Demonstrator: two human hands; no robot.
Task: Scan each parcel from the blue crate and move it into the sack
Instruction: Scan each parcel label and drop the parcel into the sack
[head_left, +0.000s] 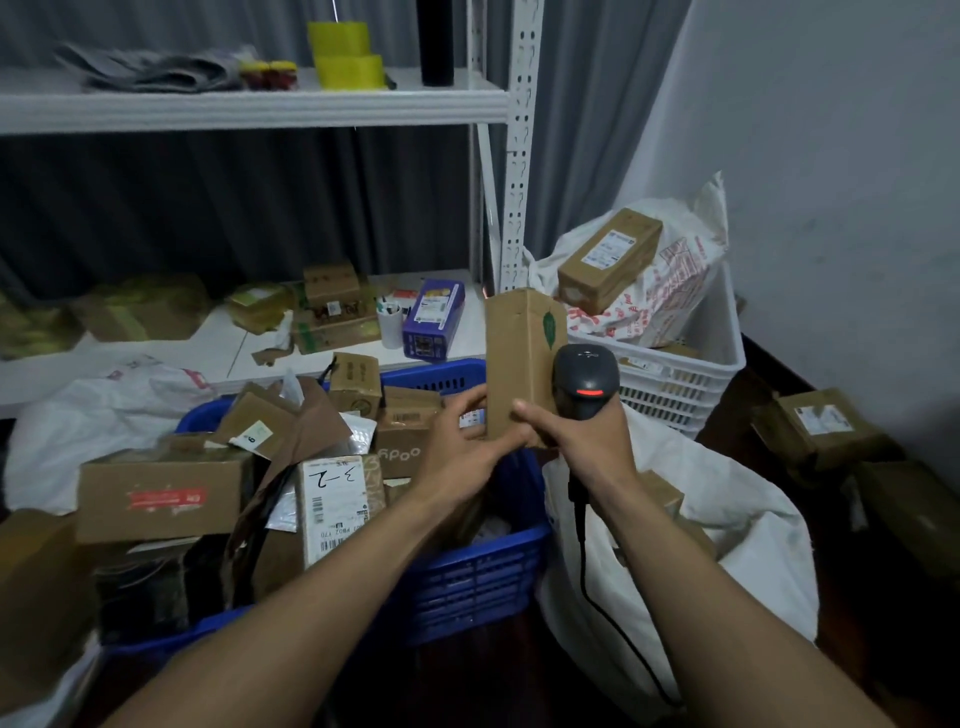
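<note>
Fingers (470, 402) of left hand (457, 441): curled round the lower end of a tall brown parcel (519, 358). Parcel held upright above the far right corner of the blue crate (467, 577); green leaf mark on its upper right face.
Right hand (582, 441): wrapped round the grip of a black scanner (584, 382), red light lit on the scanner's head; thumb stretched across to touch the parcel's lower edge. Scanner sits just beside the parcel's right side; its cable (587, 561) hangs down in front of the sack.
Blue crate: heaped with cardboard parcels, several labelled, one marked "3-2".
Sack (727, 545): white, open, on the floor right of the blue crate and touching it; brown parcels show inside.
White crate (675, 384): behind the sack, holding a printed white bag with a brown box on top.
Shelf unit (249, 104): yellow tape rolls (345, 52) on the upper board; purple box (434, 319) and small cartons on the lower board.
</note>
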